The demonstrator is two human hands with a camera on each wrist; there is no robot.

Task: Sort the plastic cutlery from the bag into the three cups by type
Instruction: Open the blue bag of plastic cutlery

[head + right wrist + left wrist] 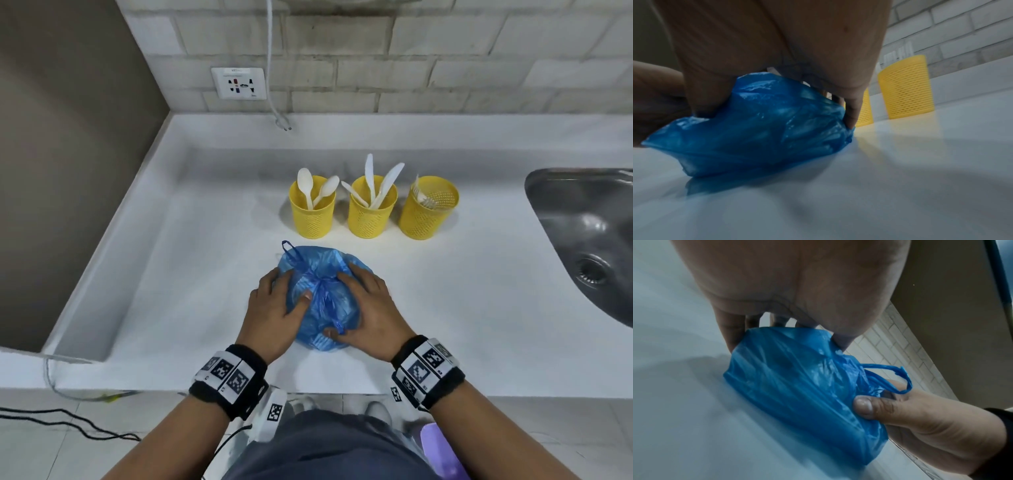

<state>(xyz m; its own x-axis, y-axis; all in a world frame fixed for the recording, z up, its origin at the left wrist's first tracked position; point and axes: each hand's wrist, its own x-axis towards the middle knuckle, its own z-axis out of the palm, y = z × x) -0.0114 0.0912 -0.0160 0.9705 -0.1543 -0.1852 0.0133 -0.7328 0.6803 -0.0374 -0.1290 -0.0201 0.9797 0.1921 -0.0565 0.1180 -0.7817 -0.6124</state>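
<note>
Cupping the blue bag (320, 298) from both sides, we keep it flat on the white tabletop (445, 308), at 6 o'clock from the row of three yellow cups. Our left hand (274, 317) lies against the bag's 9 o'clock side, fingers (731, 335) curled down over its edge and thumb laid on top near the knot. Our right hand (371, 315) covers the 3 o'clock side, fingers (853, 110) curled over the far edge and thumb pressed against the near edge beside a loose handle loop. The bag's handles are tied at its centre.

The left cup (312, 209) holds two white spoons (305, 186). The middle cup (371, 210) holds white knives (376, 185), tips fanned upward. The right cup (428, 209) holds white forks (423, 197), leaning to its 9 o'clock wall. A steel sink (589, 233) sits at 3 o'clock, well apart from the cups.
</note>
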